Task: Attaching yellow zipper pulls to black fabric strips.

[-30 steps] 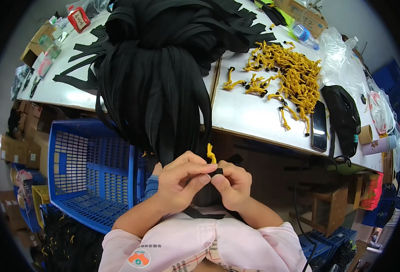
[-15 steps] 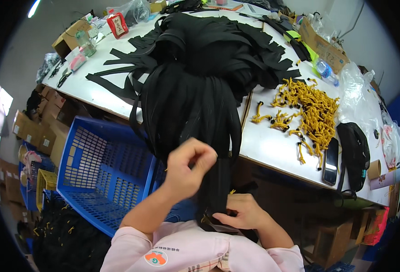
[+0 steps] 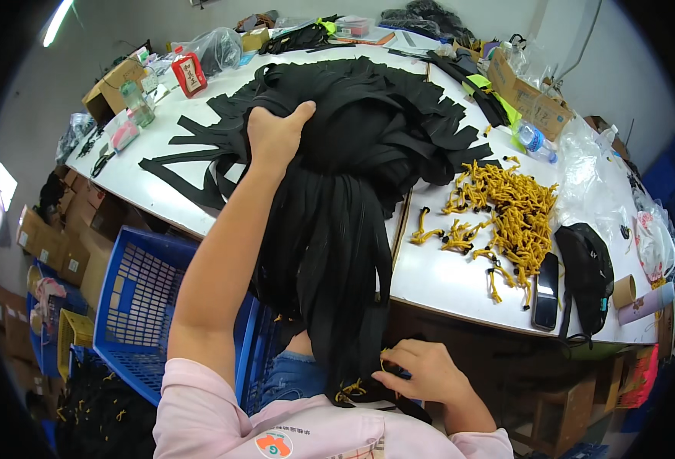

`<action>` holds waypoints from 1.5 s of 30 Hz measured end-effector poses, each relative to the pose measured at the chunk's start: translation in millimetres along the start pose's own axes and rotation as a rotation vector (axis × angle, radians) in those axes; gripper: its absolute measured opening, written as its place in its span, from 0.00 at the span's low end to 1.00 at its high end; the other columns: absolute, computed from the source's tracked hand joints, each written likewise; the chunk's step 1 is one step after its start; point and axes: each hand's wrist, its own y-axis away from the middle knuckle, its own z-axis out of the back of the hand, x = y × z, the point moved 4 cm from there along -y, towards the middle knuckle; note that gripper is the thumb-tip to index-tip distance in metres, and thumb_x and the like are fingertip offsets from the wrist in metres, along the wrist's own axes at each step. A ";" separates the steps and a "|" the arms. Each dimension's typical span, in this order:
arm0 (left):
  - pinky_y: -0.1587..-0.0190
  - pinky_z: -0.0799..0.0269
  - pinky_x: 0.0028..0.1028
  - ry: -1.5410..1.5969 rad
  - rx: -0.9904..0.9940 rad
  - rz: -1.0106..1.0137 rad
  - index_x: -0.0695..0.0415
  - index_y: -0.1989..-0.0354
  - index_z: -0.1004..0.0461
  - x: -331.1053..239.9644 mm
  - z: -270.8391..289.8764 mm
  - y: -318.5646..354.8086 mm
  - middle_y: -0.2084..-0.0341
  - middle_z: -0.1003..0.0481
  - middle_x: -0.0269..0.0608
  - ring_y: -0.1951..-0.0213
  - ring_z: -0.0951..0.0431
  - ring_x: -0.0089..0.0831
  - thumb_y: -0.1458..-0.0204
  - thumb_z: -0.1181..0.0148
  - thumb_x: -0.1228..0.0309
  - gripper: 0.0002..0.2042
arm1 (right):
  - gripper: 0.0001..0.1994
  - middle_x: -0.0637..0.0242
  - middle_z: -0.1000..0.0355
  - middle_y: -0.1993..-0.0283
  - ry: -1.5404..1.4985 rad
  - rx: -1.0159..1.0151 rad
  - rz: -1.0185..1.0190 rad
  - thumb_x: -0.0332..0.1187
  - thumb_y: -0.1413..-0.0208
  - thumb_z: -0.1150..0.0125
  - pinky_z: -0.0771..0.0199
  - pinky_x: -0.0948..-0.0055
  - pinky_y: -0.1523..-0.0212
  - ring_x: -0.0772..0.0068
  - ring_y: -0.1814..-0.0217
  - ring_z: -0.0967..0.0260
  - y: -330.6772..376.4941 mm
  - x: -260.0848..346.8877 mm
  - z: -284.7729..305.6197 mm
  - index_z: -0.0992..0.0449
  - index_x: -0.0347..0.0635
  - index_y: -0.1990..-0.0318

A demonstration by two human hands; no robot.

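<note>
Reaching up, the left hand [image 3: 275, 136] grips the black strap pile [image 3: 353, 145] on the bench [image 3: 444, 283], steadying it. The right hand [image 3: 421, 371] pinches hanging strap ends [image 3: 353, 386] at the lap, keeping them gathered.

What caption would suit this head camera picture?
Left hand reaches onto a heap of black straps on a white table; right hand holds their hanging ends.

Garment workshop, heaped black straps [image 3: 368, 153], yellow cord pulls [image 3: 506, 214], worktable [image 3: 444, 283]
</note>
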 end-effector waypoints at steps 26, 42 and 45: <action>0.62 0.34 0.22 0.657 0.413 -0.093 0.64 0.64 0.31 -25.5 3.9 7.9 0.70 0.29 0.36 0.68 0.30 0.24 0.64 0.37 0.75 0.16 | 0.10 0.70 0.36 0.61 -1.576 -0.618 -0.087 0.32 0.55 0.50 0.46 0.74 0.53 0.78 0.56 0.43 -231.6 -20.2 44.4 0.34 0.42 0.63; 0.65 0.33 0.19 0.826 0.556 -0.118 0.63 0.69 0.29 -140.9 34.9 -16.0 0.72 0.28 0.34 0.69 0.29 0.21 0.59 0.42 0.72 0.10 | 0.11 0.65 0.30 0.67 -1.627 -0.548 0.020 0.31 0.59 0.42 0.31 0.76 0.64 0.72 0.66 0.32 -243.4 57.5 141.4 0.28 0.36 0.67; 0.67 0.33 0.19 0.789 0.591 -0.221 0.62 0.70 0.29 -198.5 40.4 -8.8 0.74 0.28 0.34 0.72 0.29 0.20 0.60 0.40 0.70 0.10 | 0.10 0.65 0.30 0.67 -1.577 -0.563 0.177 0.33 0.56 0.46 0.32 0.76 0.63 0.72 0.65 0.32 -230.3 71.9 179.0 0.29 0.38 0.66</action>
